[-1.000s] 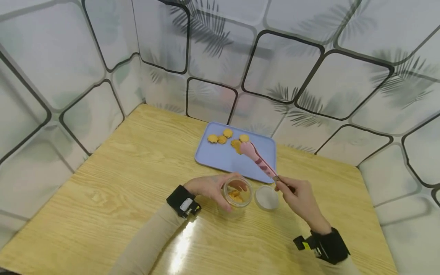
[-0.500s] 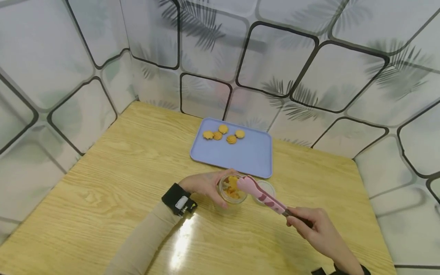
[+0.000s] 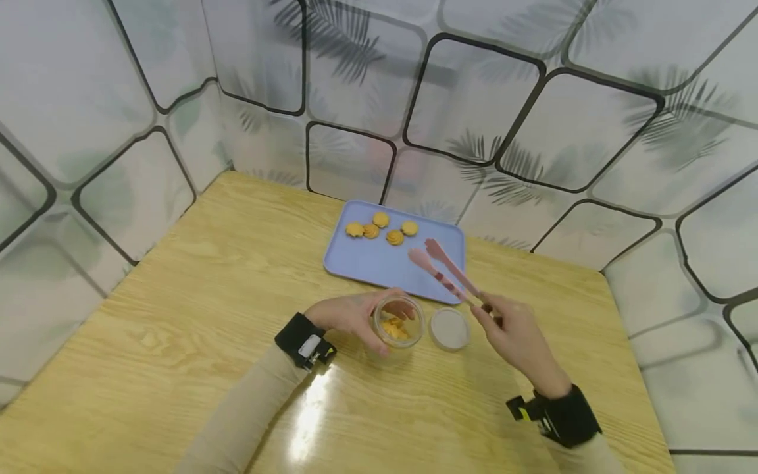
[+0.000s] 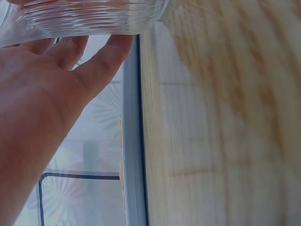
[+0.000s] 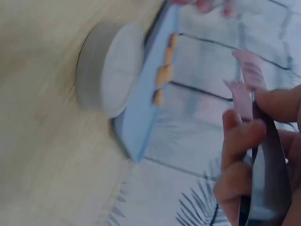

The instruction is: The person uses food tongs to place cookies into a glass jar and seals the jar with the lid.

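Note:
My left hand (image 3: 349, 319) grips the side of a clear glass jar (image 3: 398, 344), with thumb and fingers around it. Several golden cookies (image 3: 395, 328) lie in the jar. In the left wrist view, the ribbed glass of the jar (image 4: 94, 19) rests against my fingers. My right hand (image 3: 515, 332) holds pink-tipped tongs (image 3: 439, 276) by their metal handle (image 5: 268, 174). The tongs' two arms are spread, with nothing between the tips, above the right part of a blue tray (image 3: 361, 260). Several cookies (image 3: 395, 237) lie toward the tray's back left.
A round white lid (image 3: 450, 329) sits on the wooden table (image 3: 237, 263) just right of the jar, in front of the tray. Patterned curtain walls (image 3: 355, 158) stand behind the tray and at both sides.
The tongs carried a cookie from the tray to the jar's mouth, then came back over the tray with spread, bare tips. My left hand has kept hold of the jar.

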A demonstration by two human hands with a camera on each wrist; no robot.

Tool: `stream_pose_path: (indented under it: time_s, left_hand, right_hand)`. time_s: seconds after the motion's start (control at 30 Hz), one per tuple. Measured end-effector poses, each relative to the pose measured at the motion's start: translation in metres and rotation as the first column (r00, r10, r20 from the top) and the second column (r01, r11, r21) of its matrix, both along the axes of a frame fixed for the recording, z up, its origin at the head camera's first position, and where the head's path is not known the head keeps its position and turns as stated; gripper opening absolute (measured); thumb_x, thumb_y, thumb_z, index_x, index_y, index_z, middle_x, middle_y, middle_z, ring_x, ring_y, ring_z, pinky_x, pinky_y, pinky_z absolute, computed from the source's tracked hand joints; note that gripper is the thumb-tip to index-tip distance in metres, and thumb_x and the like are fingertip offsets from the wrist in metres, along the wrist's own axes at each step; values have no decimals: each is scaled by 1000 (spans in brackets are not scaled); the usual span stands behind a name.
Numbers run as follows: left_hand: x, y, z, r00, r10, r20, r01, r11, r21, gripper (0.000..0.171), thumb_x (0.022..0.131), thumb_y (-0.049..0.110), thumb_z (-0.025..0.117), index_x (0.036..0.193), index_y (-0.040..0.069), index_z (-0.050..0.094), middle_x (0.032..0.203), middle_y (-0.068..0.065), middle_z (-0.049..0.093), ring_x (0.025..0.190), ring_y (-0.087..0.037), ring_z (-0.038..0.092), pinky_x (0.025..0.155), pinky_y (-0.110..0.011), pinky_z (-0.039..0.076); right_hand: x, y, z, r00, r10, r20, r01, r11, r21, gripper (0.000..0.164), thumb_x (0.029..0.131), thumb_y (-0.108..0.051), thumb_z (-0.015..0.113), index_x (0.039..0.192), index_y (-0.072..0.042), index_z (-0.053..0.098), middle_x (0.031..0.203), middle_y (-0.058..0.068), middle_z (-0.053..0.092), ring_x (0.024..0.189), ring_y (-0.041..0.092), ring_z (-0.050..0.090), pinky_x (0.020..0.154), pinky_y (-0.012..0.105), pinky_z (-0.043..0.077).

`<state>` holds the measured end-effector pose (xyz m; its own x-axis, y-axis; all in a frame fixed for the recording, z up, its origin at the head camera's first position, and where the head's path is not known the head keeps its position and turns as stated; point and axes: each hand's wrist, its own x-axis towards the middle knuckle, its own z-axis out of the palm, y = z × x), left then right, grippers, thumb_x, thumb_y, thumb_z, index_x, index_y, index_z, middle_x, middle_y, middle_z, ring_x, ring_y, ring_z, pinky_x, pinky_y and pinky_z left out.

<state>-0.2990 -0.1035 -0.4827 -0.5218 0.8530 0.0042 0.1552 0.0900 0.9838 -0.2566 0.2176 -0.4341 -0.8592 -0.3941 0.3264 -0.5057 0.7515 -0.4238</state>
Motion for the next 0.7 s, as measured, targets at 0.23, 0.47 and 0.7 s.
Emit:
stream_pose_path:
  time_s: [0.23, 0.47, 0.7]
  left_hand:
    - [-2, 0, -2, 999, -36, -20, 37, 999, 30, 83, 77, 4, 87, 146, 19, 44, 150, -15, 50, 140, -27, 45, 117, -34, 36]
    - [-3, 2, 1, 997, -70, 9, 70, 996, 56, 82, 78, 1, 86, 147, 14, 43, 152, -19, 46, 141, -18, 44, 117, -38, 38]
    - [-2, -4, 1, 997, -69, 34, 67, 996, 52, 83, 79, 2, 85, 148, 14, 42, 154, -20, 44, 142, -18, 43, 118, -38, 37]
  right_hand:
    - [-82, -25, -22, 940, 22, -341, 150, 870, 469, 30, 97, -12, 69, 120, 7, 67, 91, 22, 65, 55, 25, 53, 48, 38, 45]
    - [-110, -34, -22, 913, 66, -402, 174, 829, 532, 21, 98, -9, 67, 112, 6, 68, 86, 19, 62, 47, 22, 41, 42, 36, 35]
    - [-114, -34, -26, 968, -1, -250, 134, 848, 513, 14, 99, -3, 59, 93, 3, 69, 79, 17, 68, 57, 30, 60, 51, 43, 51]
